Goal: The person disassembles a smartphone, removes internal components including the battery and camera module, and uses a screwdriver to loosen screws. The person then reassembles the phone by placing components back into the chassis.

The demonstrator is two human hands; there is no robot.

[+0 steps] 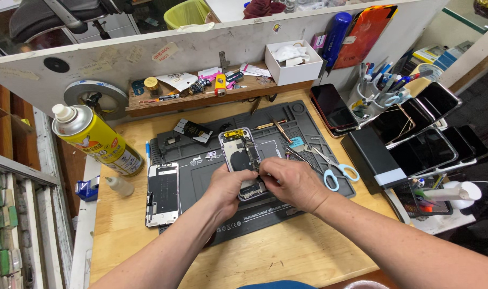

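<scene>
A pale wooden tabletop (287, 251) fills the space, backed along its far edge by a scuffed white partition board (121, 59). Most of the tabletop's middle is covered by a dark grey silicone work mat (201, 187) with moulded trays along its far side. At the right edge a black rectangular box (370, 158) carries a fan of dark-screened phones (426, 150) leaning on one another. Near the left edge a yellow spray can with a white nozzle (97, 139) lies tilted, and a small clear dropper bottle (118, 184) rests just beside it. On the mat's left border lies a detached phone screen panel, face down, silver-framed (162, 194). Blue-handled scissors (332, 168) sit on the right part of the mat.

At the centre of the mat lies an opened smartphone body with its circuitry and yellow-tagged parts exposed (238, 155), its long side pointing toward the far edge. Both hands meet at its near end. The left hand (228, 187) curls its fingers around the lower left corner of the phone body, steadying it. The right hand (292, 182) has thumb and fingertips pressed together at the phone's lower edge, pinching something too small to make out. A pair of thin metal tweezers (300, 156) lies just right of the phone.
</scene>
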